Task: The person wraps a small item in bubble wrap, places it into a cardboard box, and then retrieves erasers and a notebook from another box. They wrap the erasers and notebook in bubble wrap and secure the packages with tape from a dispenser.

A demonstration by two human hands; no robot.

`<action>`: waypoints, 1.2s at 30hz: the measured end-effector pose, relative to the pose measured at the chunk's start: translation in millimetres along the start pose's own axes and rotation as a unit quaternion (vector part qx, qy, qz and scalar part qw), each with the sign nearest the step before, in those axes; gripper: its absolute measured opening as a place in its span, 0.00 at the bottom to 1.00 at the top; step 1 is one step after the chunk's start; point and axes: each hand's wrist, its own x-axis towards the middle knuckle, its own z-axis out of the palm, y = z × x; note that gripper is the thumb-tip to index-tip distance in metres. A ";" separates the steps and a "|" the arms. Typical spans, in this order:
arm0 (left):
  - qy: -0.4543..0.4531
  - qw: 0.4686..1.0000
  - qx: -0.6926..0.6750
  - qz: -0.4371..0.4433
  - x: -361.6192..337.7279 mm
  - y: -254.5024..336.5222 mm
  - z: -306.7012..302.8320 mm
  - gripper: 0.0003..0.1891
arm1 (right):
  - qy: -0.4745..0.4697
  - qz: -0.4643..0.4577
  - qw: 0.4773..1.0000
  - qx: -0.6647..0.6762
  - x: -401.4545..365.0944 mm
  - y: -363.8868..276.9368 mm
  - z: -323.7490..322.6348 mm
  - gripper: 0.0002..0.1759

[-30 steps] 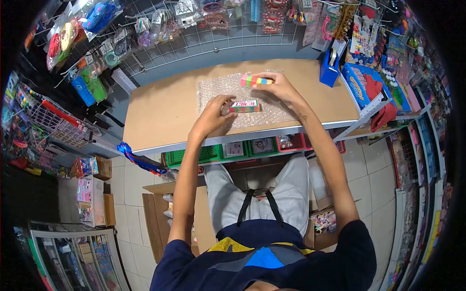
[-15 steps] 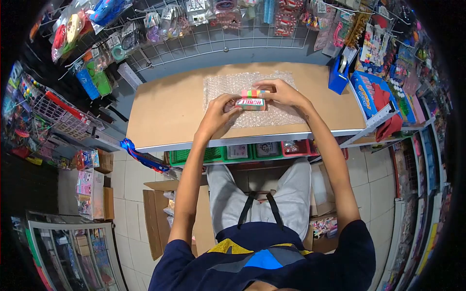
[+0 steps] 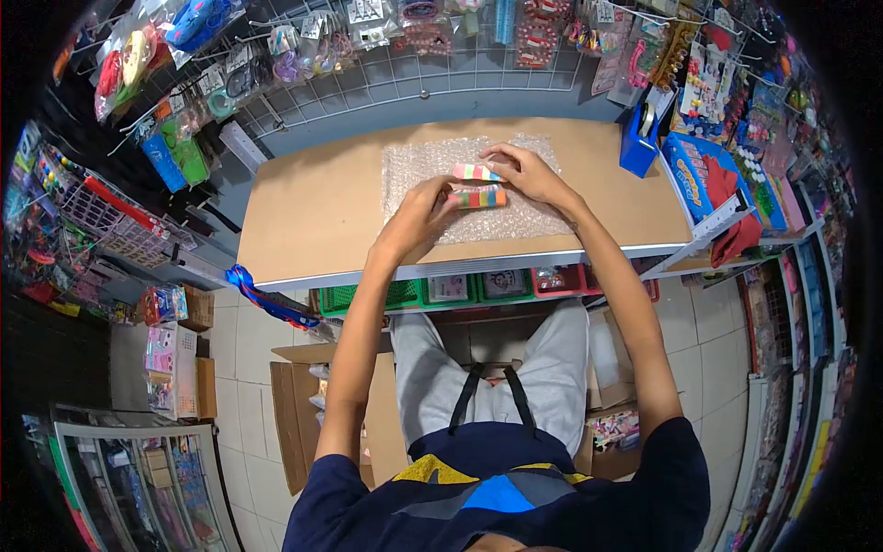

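Note:
On a sheet of bubble wrap (image 3: 405,166) are two small packs with bright coloured stripes. My left hand (image 3: 418,210) pinches the left end of the nearer striped pack (image 3: 480,199), with the stripes facing up. My right hand (image 3: 532,177) has its fingers closed on the right end of the farther striped pack (image 3: 471,172), which lies just behind the nearer one. The fingers partly cover both packs. What the packs contain is too small to tell.
The brown tabletop (image 3: 313,212) lies under the wrap. A blue tape dispenser (image 3: 637,143) and a blue box (image 3: 692,184) stand on the right. Packaged goods hang on a wire rack (image 3: 368,87) behind. Green and red baskets (image 3: 391,294) sit below the tabletop.
The nearer pack has turned over: its white and green lettered side has given way to coloured stripes. The two packs now lie slightly farther apart.

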 end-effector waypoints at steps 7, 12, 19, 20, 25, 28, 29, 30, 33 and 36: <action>0.017 0.989 0.090 0.117 11.9 -20.6 5.2 0.21 | -0.050 -0.001 0.997 0.052 3.5 6.6 -3.1 0.17; 0.005 0.988 0.085 0.133 10.8 -14.3 7.9 0.25 | 0.017 0.001 0.996 0.093 3.4 15.0 1.4 0.18; -0.012 0.975 0.153 0.159 33.1 -32.4 9.6 0.14 | -0.008 -0.011 0.998 0.066 1.4 14.6 -0.7 0.23; -0.015 0.980 0.149 0.134 33.8 -32.6 10.1 0.13 | -0.026 -0.002 0.997 0.071 0.2 12.0 -3.2 0.23; -0.016 0.988 0.140 0.054 38.0 -18.0 7.6 0.14 | -0.022 0.013 0.993 0.115 10.1 31.6 -7.9 0.25; -0.008 0.985 0.163 0.055 38.0 -16.8 2.5 0.14 | 0.000 0.033 0.995 0.090 11.6 33.5 -7.6 0.24; 0.020 0.986 0.147 0.077 36.1 -16.2 2.5 0.15 | 0.006 0.037 0.996 0.082 11.3 32.8 -7.9 0.24; 0.048 0.985 0.130 0.098 32.1 -17.7 4.7 0.15 | 0.005 0.035 0.995 0.090 11.5 35.4 -8.4 0.23; 0.052 0.978 0.116 0.167 23.3 -25.6 2.0 0.19 | 0.009 0.028 0.995 0.100 15.4 35.2 -11.0 0.21; 0.028 0.986 0.092 0.138 21.9 -34.0 -0.7 0.22 | 0.025 0.017 0.996 0.088 12.7 24.1 -11.3 0.20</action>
